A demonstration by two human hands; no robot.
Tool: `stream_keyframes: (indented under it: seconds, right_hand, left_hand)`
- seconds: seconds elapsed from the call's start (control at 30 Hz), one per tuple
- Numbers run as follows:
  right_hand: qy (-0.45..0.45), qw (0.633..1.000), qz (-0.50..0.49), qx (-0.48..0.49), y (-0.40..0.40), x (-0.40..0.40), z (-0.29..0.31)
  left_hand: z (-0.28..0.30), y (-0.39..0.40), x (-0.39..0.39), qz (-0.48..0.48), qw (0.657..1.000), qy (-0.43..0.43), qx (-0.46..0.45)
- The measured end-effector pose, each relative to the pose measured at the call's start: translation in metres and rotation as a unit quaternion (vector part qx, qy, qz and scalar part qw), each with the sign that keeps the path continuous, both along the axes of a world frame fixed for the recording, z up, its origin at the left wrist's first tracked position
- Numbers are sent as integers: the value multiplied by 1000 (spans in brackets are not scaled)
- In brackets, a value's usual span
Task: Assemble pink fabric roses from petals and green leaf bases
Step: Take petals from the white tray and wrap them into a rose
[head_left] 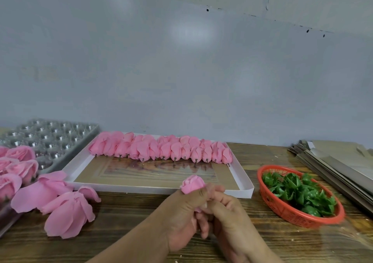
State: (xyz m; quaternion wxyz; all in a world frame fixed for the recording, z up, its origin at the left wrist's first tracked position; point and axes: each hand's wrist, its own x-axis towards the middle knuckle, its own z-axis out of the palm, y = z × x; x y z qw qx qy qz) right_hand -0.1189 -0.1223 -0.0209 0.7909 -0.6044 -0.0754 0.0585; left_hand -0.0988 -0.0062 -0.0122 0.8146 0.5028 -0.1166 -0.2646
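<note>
A small pink rose bud sticks up between my two hands at the table's front centre. My left hand grips its lower part, fingers curled around it. My right hand pinches the same bud from the right, its fingers curled against the left hand. The bud's base is hidden inside the hands. Several pink petal buds on pins lie in a row at the back of a white tray. Green leaf bases fill a red basket at the right.
Loose pink petal pieces and finished roses lie at the left. A grey metal mould tray stands at the back left. Flat cardboard sheets are stacked at the right. A pale wall rises behind the wooden table.
</note>
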Motion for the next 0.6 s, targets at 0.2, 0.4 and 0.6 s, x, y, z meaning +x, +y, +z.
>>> stream_keyframes:
  seconds: [0.2,0.4,0.6]
  right_hand:
    - [-66,991,-69,-90,3,-3,-2]
    - [-235,915,-184,-271,7,-5,-7]
    - [-171,952,-167,-192,4,-2,-4]
  left_hand:
    - [-4,-6,0,46,998,31,-35]
    - [-6,-12,3,92,990,84,-73]
    - [-4,-5,3,40,994,69,-75]
